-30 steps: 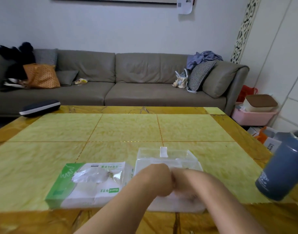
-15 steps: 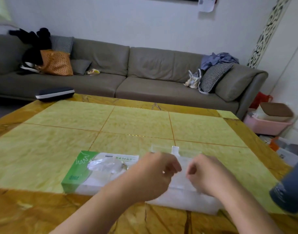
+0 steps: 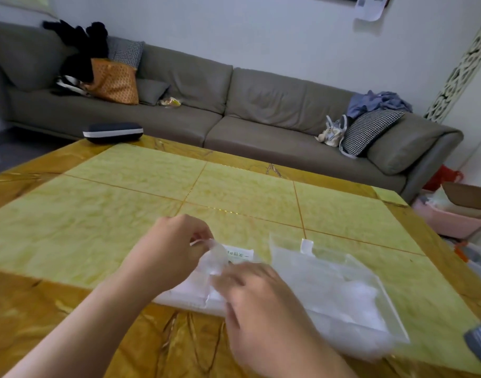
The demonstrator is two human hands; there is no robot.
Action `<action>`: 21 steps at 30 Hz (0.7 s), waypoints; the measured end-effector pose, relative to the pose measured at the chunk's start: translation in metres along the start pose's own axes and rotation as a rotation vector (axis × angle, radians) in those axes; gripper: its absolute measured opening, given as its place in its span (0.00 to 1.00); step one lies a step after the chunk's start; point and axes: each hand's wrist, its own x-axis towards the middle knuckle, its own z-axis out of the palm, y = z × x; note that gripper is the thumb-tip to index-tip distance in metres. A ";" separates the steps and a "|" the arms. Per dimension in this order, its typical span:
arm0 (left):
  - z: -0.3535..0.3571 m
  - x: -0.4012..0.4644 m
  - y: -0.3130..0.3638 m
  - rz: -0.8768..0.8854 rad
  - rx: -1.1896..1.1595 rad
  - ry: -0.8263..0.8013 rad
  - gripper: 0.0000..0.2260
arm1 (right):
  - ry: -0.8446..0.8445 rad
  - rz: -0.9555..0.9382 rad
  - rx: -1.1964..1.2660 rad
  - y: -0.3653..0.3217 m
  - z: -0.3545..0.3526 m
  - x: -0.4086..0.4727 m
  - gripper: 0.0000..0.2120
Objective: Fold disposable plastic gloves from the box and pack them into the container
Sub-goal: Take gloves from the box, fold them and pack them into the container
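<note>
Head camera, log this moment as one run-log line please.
left hand: pinches glove | right hand: on glove, grip unclear | glove box: under hands | container: open, right of box

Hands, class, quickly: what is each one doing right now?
Left hand: fingers curled, pinching the clear plastic glove over the glove box.
Right hand: touching the same glove; blurred, grip cannot be told.

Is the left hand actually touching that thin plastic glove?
Touching. The head view shows the left hand pinching the top edge of the clear glove between thumb and fingers, above the glove box.
</note>
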 end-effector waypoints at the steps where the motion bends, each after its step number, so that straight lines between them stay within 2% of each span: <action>1: 0.001 0.000 0.001 -0.007 -0.037 0.020 0.05 | -0.026 -0.001 -0.034 -0.002 0.006 0.002 0.21; 7: 0.003 0.003 -0.001 -0.034 -0.153 0.127 0.08 | -0.059 0.029 -0.042 0.000 0.012 0.006 0.22; 12: -0.006 -0.001 0.010 -0.079 -0.361 0.253 0.11 | -0.096 0.037 -0.009 -0.001 0.004 0.005 0.25; 16: -0.008 -0.007 0.019 0.017 -0.338 0.231 0.10 | -0.103 0.008 0.024 -0.003 -0.003 0.005 0.27; 21: -0.008 -0.009 0.024 0.055 -0.310 0.211 0.10 | -0.111 0.040 0.026 -0.003 -0.003 0.005 0.24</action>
